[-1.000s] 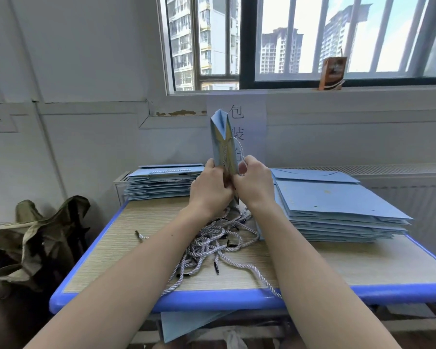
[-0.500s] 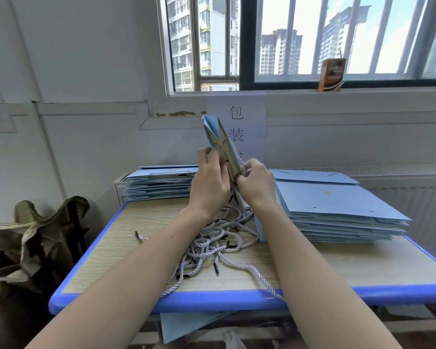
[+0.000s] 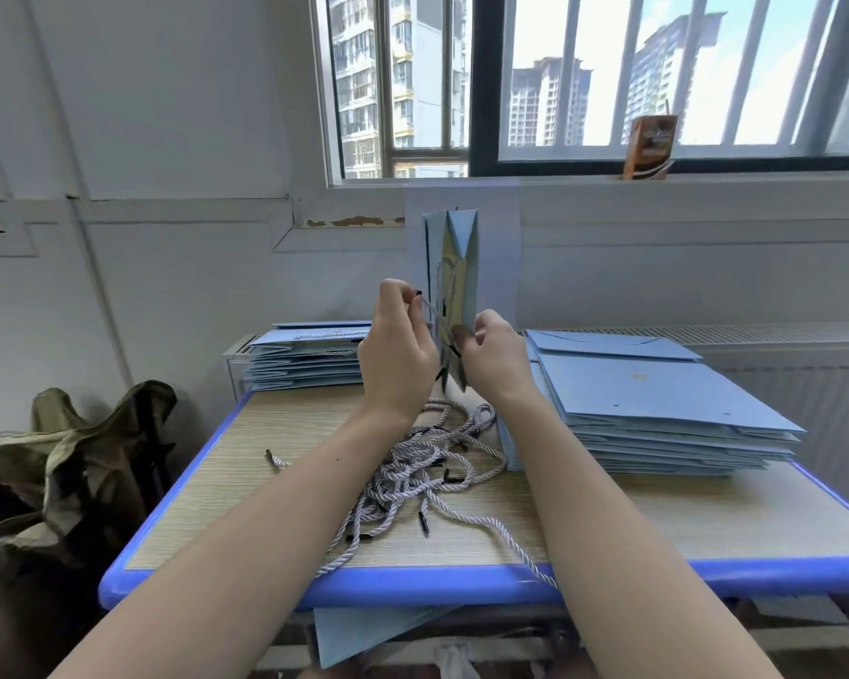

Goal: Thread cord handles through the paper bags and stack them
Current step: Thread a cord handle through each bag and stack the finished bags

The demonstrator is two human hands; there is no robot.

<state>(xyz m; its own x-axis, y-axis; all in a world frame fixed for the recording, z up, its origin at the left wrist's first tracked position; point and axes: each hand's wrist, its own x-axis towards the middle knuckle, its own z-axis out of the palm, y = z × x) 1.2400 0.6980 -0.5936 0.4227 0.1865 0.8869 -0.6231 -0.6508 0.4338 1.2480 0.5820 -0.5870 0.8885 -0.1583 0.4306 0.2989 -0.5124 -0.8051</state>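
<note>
Left hand (image 3: 399, 355): pinching the black-tipped end of a cord (image 3: 430, 311) between thumb and forefinger, drawing it out to the left of the bag wall, presumably to pull the handle through its hole. Right hand (image 3: 497, 357): gripping the lower right edge of the paper bag (image 3: 454, 276), fingers curled on it, apparently steadying it against the pull. Bag: being held upright and edge-on above the far middle of the table (image 3: 246, 487), folded nearly flat, gusset facing the camera, likely so that the punched holes are reachable from both sides; a length of cord showing inside the gusset, exact routing too small to tell. Directly below the hands: loose cords (image 3: 412, 477) lying in a tangled heap on the table top, one strand trailing over the near edge, kept within easy reach as supply. To the right, just beside the heap: a thick stack of flat blue bags (image 3: 658, 404), holes visible and no cords showing, judged to be awaiting threading. To the far left: a second stack (image 3: 305, 360) with a cord showing on its top bag, judged to be finished work. Threading of the current bag judged under way, stacking not yet done. Risk noted: tearing at the hole if pulling too sharply.
</note>
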